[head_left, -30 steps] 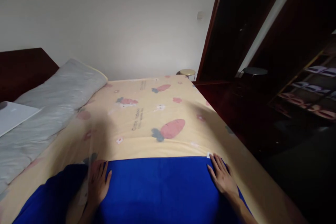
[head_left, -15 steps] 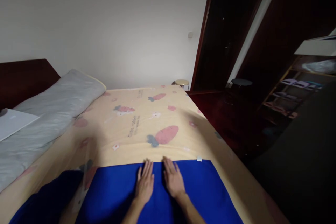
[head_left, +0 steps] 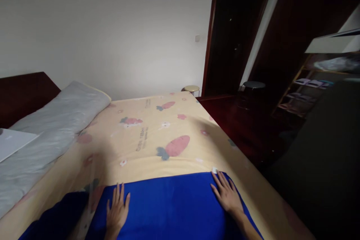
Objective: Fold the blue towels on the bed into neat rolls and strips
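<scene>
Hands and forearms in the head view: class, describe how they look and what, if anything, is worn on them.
The left hand and right hand are bare: no gloves, rings or watch can be seen. No sleeve covers either forearm as far as the frame shows. Dim light hides finer detail.
</scene>
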Motion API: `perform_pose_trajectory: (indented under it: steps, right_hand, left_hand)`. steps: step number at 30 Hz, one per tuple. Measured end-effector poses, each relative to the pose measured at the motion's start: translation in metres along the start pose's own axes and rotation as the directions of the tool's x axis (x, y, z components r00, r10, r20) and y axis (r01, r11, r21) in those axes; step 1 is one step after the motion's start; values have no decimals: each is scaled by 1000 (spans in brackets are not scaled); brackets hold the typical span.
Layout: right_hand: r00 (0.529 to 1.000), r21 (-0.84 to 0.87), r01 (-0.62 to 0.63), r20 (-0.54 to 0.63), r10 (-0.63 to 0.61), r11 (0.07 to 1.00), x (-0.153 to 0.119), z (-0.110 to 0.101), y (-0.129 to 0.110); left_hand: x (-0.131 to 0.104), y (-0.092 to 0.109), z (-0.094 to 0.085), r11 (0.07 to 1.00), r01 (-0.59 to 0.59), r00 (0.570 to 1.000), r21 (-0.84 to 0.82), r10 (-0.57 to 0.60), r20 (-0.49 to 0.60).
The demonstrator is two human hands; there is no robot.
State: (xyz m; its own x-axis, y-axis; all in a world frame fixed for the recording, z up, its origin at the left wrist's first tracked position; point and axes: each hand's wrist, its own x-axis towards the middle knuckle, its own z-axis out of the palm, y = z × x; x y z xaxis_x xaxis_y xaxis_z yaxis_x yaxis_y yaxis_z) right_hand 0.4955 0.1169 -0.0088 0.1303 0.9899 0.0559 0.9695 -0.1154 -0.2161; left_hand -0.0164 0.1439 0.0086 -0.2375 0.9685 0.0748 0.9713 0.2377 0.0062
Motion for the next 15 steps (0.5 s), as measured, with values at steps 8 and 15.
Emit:
perform_pose_trajectory:
  steps: [8, 15]
  right_hand:
    - [972, 13, -118, -202, 118, 993, -19, 6, -30]
    - [954, 265, 281, 29, -299, 922, -80, 40, -189]
  left_hand:
    - [-30, 39, -12, 978, -202, 978, 61, 198, 62]
    - [-117, 163, 23, 837, -508, 847, -202, 528, 59]
